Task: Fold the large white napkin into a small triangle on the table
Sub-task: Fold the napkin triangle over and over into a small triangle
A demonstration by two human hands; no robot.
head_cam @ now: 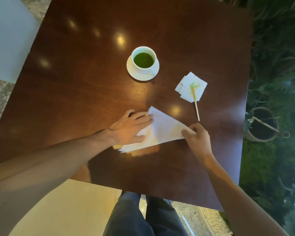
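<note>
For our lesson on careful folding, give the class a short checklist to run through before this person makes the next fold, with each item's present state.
1. Napkin lies as a triangle on the table: ok.
2. Left hand rests flat on the napkin's left part, anchoring it: ok.
3. Right hand has a grip on the right corner, fingers curled round it: ok.
4. Cup of green drink on its saucer stands apart from the napkin: ok.
5. Stir stick on the small stained napkin lies clear of the fold path: ok, though close to the right hand.
6. Layer edges aligned at the near corner: cannot tell.
</note>
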